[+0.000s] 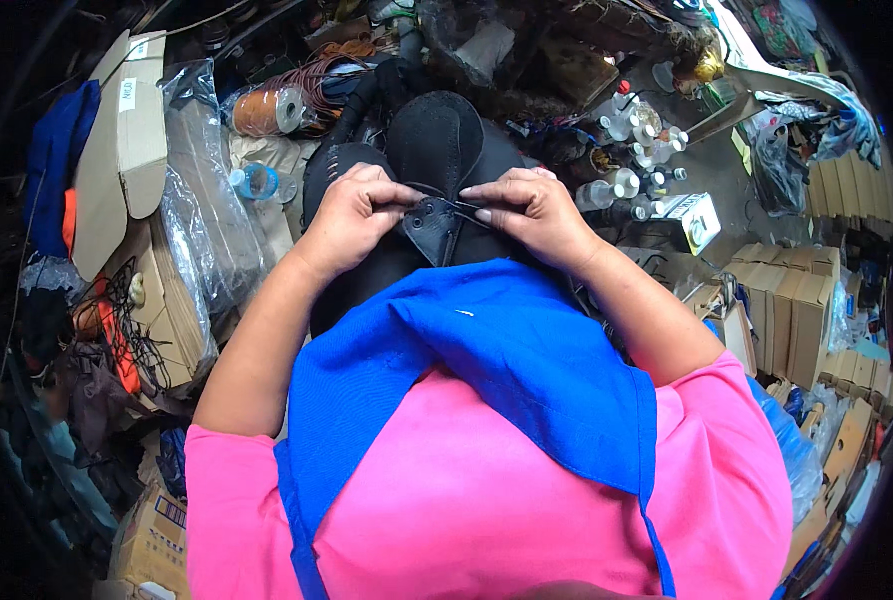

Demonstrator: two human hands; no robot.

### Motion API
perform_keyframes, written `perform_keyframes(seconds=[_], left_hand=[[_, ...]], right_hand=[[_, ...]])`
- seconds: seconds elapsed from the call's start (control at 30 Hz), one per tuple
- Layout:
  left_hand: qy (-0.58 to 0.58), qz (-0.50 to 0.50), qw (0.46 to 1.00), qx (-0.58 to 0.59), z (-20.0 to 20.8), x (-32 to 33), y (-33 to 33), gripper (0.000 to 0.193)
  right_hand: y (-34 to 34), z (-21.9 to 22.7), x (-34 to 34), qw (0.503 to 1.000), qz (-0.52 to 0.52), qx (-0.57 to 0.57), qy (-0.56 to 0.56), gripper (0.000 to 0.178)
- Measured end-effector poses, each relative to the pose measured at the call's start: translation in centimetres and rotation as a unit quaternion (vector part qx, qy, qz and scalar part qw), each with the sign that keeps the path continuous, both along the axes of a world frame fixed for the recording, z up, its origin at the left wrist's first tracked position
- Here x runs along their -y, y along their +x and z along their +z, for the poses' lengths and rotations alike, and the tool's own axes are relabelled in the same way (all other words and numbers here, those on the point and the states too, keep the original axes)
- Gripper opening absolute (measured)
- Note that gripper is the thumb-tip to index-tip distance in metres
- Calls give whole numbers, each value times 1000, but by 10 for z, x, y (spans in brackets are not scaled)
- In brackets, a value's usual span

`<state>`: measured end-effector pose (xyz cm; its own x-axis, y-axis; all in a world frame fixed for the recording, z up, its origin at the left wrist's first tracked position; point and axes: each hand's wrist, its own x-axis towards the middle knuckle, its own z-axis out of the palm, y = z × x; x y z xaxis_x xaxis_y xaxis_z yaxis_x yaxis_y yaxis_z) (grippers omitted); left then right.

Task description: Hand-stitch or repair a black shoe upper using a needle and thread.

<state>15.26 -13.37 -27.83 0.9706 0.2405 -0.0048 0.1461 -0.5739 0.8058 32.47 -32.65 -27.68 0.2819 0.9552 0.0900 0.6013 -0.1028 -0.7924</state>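
A black leather shoe [436, 150] with a rounded end rests over my lap, that end pointing away from me. Nearer to me, a black flap with eyelets [429, 222] shows between my hands. My left hand [359, 217] pinches a thin black lace [432, 189] at the left of the flap. From the right, my right hand [534, 212] pinches the lace too, thumb and forefinger together. The strands cross over the shoe's middle. Just how they run through the eyelets is too small to tell. A blue apron [486, 310] covers my lap.
Several plastic bottles [621, 185] and a white tin [688, 222] stand at the right. On the left lie an orange thread spool [268, 110], a clear tape roll [258, 182], plastic sheeting [211, 220] and cardboard [116, 160]. Stacked cardboard pieces [784, 310] fill the far right.
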Motion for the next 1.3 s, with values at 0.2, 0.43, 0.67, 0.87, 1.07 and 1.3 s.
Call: perform_keyframes(seconds=[0.2, 0.43, 0.67, 0.87, 1.07, 1.3], left_hand=[[-75, 21, 997, -15, 6, 4, 7, 29], [204, -21, 977, 65, 37, 7, 10, 14], [77, -18, 996, 30, 18, 2, 14, 16], [34, 21, 997, 71, 1, 1, 2, 19], [80, 33, 996, 27, 20, -6, -6, 17], [273, -23, 956, 104, 52, 10, 0, 16]], right_hand=[[-7, -7, 0, 999, -23, -35, 20, 24], [-9, -3, 4, 1000, -23, 14, -15, 25], [-10, -7, 1, 999, -29, -20, -11, 25], [-8, -2, 0, 994, 2, 107, 28, 25], [-3, 3, -11, 991, 9, 136, 8, 23], [-1, 2, -2, 994, 1, 111, -15, 21]])
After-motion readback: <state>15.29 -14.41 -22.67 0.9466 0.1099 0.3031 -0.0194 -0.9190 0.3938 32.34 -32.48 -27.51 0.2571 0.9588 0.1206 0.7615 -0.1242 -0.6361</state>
